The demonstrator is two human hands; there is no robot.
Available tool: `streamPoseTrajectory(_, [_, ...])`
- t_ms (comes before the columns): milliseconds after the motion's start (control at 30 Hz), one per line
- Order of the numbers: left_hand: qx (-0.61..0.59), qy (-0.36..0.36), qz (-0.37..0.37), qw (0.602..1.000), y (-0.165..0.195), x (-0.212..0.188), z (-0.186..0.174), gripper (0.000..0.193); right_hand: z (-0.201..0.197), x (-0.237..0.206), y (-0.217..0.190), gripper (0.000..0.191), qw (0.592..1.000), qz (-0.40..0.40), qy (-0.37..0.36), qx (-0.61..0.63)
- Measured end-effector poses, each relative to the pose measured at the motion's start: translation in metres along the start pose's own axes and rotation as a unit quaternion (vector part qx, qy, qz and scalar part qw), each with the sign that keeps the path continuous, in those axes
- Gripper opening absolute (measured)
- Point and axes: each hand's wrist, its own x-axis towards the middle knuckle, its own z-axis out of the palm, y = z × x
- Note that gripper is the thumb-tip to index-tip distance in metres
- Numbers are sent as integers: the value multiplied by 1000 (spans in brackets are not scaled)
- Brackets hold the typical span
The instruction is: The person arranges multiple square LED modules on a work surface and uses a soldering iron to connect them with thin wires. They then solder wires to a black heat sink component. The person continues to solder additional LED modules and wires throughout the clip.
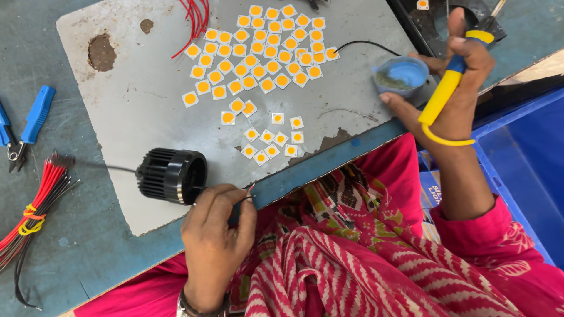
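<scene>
We pinched thin wires (247, 194) in our left hand (214, 226) at the grey board's (135, 100) near edge, just beside the black lamp housing (173, 175), keeping them steady. Our right hand (455, 88) closed around the yellow soldering iron (440, 97) by the small blue cup (402, 74) near the board's right edge, tip raised clear of the LED chips (258, 56).

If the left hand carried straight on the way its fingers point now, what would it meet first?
The left hand points up toward the black finned lamp housing, which sits just beyond its fingers; that would likely be met first. The thin wires it pinches lie off to the side. Depth is hard to judge.
</scene>
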Motion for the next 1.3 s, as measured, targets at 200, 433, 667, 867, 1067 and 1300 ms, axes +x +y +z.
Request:
streamPoseTrajectory(200, [20,-4,28,999,-3,3,6,12,2,4,-4,95,999,5,-2,-47])
streamPoseTrajectory(433, [3,7,20,1000,-5,6,3,11,62,0,-70,56,982,-68,-115,137])
streamPoseTrajectory(667, [-14,-8,12,1000,-14,6,-7,12,106,21,-118,48,958,-90,-224,155])
streamPoseTrajectory(867, [-9,6,16,1000,-29,8,-5,13,123,33,-129,51,973,-102,-184,99])
streamPoseTrajectory(1067, [-25,7,18,1000,-30,9,-8,13,128,33,-131,50,957,-135,-255,38])
streamPoseTrajectory(1300, [-26,-17,11,999,-29,10,-10,12,127,31,-131,50,957,-112,-257,70])
